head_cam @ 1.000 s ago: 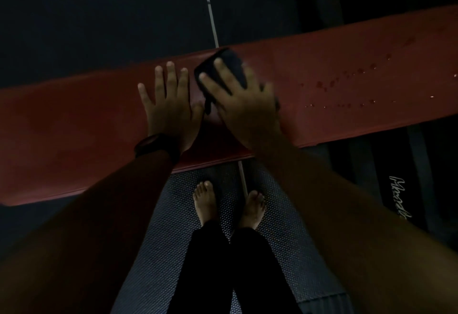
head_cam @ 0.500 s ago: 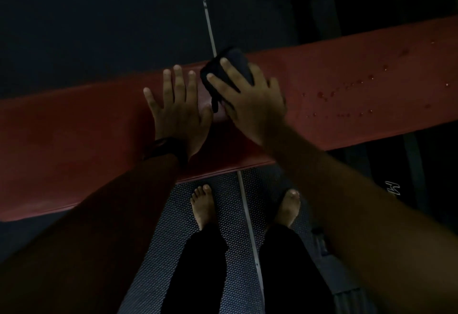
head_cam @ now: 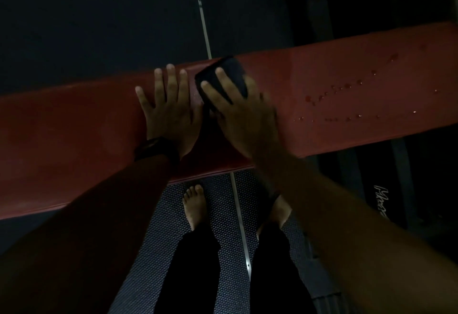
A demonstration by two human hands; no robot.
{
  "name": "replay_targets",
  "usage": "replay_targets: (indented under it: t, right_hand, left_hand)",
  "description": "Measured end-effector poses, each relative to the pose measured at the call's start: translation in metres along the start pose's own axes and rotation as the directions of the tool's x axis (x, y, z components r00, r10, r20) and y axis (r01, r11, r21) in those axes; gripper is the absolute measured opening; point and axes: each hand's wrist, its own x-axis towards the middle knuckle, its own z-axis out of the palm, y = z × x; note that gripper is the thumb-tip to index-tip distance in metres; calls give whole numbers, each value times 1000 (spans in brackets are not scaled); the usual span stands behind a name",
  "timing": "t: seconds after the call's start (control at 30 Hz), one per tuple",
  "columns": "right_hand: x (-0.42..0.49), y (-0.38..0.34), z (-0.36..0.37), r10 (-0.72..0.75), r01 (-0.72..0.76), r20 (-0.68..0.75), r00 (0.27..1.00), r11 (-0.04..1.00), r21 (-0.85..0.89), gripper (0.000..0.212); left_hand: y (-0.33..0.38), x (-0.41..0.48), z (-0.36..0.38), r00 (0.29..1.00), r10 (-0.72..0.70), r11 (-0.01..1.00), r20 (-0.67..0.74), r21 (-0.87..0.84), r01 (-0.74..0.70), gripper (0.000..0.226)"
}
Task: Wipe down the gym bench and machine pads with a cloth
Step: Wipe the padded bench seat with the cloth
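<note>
Right foot [head_cam: 281, 210] has stepped out across the floor strip [head_cam: 238, 214] since a second ago, but the hands barely budged. Left hand [head_cam: 168, 115] lies flat on the worktop [head_cam: 74, 127], fingers straight and spread, holding nothing. Just beside it, the right hand [head_cam: 247, 120] presses the dark cloth [head_cam: 234, 71] onto the worktop's far edge with straight fingers, and drops [head_cam: 347, 88] dot the worktop further right.

White cursive lettering [head_cam: 381, 200] stands on a dark strip [head_cam: 359, 189] below and right of my right hand [head_cam: 245, 120]; it begins like an "M"; the rest I cannot read.
</note>
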Motion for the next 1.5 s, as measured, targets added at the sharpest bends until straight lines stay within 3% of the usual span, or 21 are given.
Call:
replay_targets:
  t: [0.07,0.13,0.23,0.3,0.37,0.47,0.53,0.57,0.6,0.67,0.73,0.8,0.87,0.97,1.1,1.13,1.2,1.27,1.33,1.4,1.5]
  right_hand:
    - [19,34,-1,-60,60,8,998,994,-91,53]
    - [22,53,-4,162,-158,113,980,986,-48,60]
    - [-4,43,-5,638,-640,73,767,768,9,65]
    - [-29,8,-4,711,-710,-16,703,704,10,61]
    - [-47,-29,-2,621,-621,-11,783,783,42,59]
    - [-48,-37,-3,221,-222,10,975,972,79,58]
    - [-27,-3,-2,5,-5,6,1000,1000,-5,58]
    - [-18,15,0,-23,23,1,1000,997,-67,56]
    - [-13,31,1,35,-36,-17,999,994,-104,54]
    - [-16,50,-1,318,-322,-55,946,943,-79,55]
    - [-34,40,-2,594,-595,-61,802,803,-7,59]
    - [-56,6,-3,731,-731,-73,679,682,30,58]
    - [-74,-39,-3,726,-721,-44,687,688,85,61]
    - [-84,-73,-3,526,-518,-14,850,841,153,59]
    - [-54,-6,1,164,-164,4,986,986,37,60]
    - [-49,15,1,161,-161,4,987,987,-4,58]
    - [-47,49,-2,364,-364,-26,931,931,-10,57]
    - [-59,54,-5,655,-651,-36,755,755,80,59]
    - [-76,27,-6,787,-782,-49,615,616,88,61]
    - [-87,-15,-4,757,-750,-63,650,653,103,60]
    - [-89,-41,-3,507,-497,-34,861,855,144,59]
  left_hand:
    - [2,0,0,1000,7,1000,-11,8,-7,70]
    - [5,0,0,1000,9,1000,-2,14,-9,71]
    - [8,0,-2,1000,-8,1000,2,9,8,72]
    - [9,-2,-2,1000,9,1000,2,12,-9,72]
    - [8,-3,-1,1000,30,999,6,17,-30,71]
    - [8,-6,2,999,39,999,-2,24,-39,66]
    - [8,-8,3,999,48,999,-19,20,-48,64]
    - [9,-9,4,998,57,998,-17,17,-57,65]
    - [10,-10,4,998,67,998,-9,17,-66,66]
    - [10,-12,4,997,75,997,4,20,-75,68]
    - [10,-15,5,997,79,997,4,22,-79,68]
    - [11,-16,6,997,79,997,-1,21,-79,70]
    - [16,-17,6,997,82,996,1,18,-82,72]
    - [22,-21,8,994,109,994,-4,1,-109,72]
    - [24,-21,10,995,94,995,-28,-9,-94,67]
    - [25,-21,10,996,88,996,-29,-7,-88,66]
    - [26,-20,10,996,83,997,-26,-2,-83,64]
    - [28,-19,9,996,88,996,-14,-10,-88,63]
    - [31,-15,7,995,100,995,-16,-10,-100,64]
    - [36,-11,6,995,100,995,-16,-13,-101,66]
    - [45,-7,4,995,94,995,-18,-12,-95,68]
